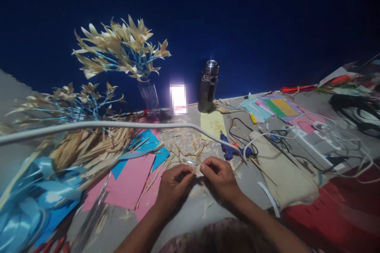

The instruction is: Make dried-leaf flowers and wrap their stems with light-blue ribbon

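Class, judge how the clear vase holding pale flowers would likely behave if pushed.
The vase would probably tip readily, being narrow beneath a broad spray of flowers that spreads well to one side. Its shiny, smooth-looking walls may feel slippery.

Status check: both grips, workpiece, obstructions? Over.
Left grip, right grip: both pinching. Small pale piece: held between them, shape unclear. Silver tool close by; white cable crosses farther up the view.

We can read no txt, nos. or logos here; the bright rectangle (178, 97) near the dark flask (207, 91) is pixelated.
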`<state>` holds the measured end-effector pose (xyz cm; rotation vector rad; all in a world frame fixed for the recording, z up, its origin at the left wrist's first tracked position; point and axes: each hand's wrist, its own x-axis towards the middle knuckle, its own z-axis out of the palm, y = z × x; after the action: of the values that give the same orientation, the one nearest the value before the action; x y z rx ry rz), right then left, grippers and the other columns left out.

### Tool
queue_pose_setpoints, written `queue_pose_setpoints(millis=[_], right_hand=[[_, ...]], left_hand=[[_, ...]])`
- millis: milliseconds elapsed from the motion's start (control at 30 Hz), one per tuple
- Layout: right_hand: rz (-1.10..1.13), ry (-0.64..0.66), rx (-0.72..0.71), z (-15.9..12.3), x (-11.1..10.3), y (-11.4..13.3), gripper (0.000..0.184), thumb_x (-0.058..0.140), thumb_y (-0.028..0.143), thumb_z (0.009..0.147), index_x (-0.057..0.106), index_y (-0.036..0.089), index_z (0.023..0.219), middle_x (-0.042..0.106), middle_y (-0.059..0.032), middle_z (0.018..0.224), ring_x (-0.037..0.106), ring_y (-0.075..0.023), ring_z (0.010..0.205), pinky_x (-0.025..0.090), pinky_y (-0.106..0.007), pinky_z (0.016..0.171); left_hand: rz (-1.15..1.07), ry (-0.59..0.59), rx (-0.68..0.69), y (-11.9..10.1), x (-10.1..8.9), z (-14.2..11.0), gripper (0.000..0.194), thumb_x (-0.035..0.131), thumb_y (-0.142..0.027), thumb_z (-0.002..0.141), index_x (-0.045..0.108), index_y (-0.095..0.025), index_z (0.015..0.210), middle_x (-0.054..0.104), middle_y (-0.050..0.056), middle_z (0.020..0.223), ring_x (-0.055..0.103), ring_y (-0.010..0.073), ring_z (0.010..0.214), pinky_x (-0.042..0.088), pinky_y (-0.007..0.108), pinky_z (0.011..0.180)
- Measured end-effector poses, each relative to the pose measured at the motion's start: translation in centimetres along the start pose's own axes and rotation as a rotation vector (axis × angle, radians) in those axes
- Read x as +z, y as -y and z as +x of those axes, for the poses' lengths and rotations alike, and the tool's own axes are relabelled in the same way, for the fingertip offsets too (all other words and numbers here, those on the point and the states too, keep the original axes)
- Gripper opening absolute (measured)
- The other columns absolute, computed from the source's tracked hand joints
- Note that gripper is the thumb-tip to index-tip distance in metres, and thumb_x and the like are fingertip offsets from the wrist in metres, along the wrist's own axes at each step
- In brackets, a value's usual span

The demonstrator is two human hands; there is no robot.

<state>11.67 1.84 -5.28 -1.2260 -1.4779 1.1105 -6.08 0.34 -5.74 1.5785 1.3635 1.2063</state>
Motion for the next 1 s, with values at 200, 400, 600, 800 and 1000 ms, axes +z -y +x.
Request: queue_pose_setpoints(millis=[200,400,600,800,1000], right_hand=[[0.077,0.034,0.069,0.2,-0.3,0.3,0.028,0.061,0.04,0.085,0.064,0.018,0.069,0.058,0.0006,0.063,0.05,-0.0133,0.059,0.04,-0.024,0.057],[0.067,0.062,0.109,0.2,-0.1,0.9,0.025,0.064,0.04,0.08,0.063,0.019,0.067,0.06,-0.0003,0.061,0.052,-0.0142,0.057,0.04,-0.025,0.054],[0.112,0.055,0.163,0.6,-0.2,0.5,0.031,0.068,0.047,0.079,0.061,0.019,0.066,0.057,0.001,0.058,0.051,-0.0135,0.054,0.041,-0.025,0.054],[0.218,0.085,0.252,1.1,-0.3,-0.1,0.04,0.071,0.056,0.074,0.06,0.019,0.064,0.047,0.0056,0.051,0.04,-0.0099,0.048,0.034,-0.024,0.05],[0.161,0.076,0.222,0.9,0.0,-0.1,0.036,0.071,0.052,0.076,0.061,0.019,0.065,0.053,0.0032,0.055,0.045,-0.0111,0.051,0.036,-0.024,0.051]], left_hand=[[-0.039,0.008,0.005,0.0,0.0,0.0,0.012,0.069,-0.018,0.08,0.076,-0.023,0.073,0.075,0.001,0.069,0.066,0.0169,0.063,0.05,0.026,0.064],[-0.091,0.027,-0.077,0.1,0.0,-0.1,0.009,0.073,-0.018,0.078,0.076,-0.022,0.071,0.074,0.002,0.07,0.065,0.017,0.064,0.05,0.026,0.065],[-0.563,0.063,-0.416,0.3,0.5,0.0,0.017,0.085,-0.028,0.074,0.077,-0.019,0.085,0.071,0.002,0.071,0.062,0.0144,0.058,0.05,0.026,0.057],[-0.865,0.176,-0.508,1.1,0.5,0.4,0.038,0.087,-0.046,0.074,0.077,-0.014,0.091,0.072,0.005,0.071,0.06,0.0125,0.054,0.051,0.027,0.056],[-0.792,0.176,-0.566,1.4,0.5,0.1,0.033,0.092,-0.039,0.068,0.075,-0.014,0.077,0.072,0.005,0.064,0.06,0.0114,0.05,0.049,0.024,0.053]])
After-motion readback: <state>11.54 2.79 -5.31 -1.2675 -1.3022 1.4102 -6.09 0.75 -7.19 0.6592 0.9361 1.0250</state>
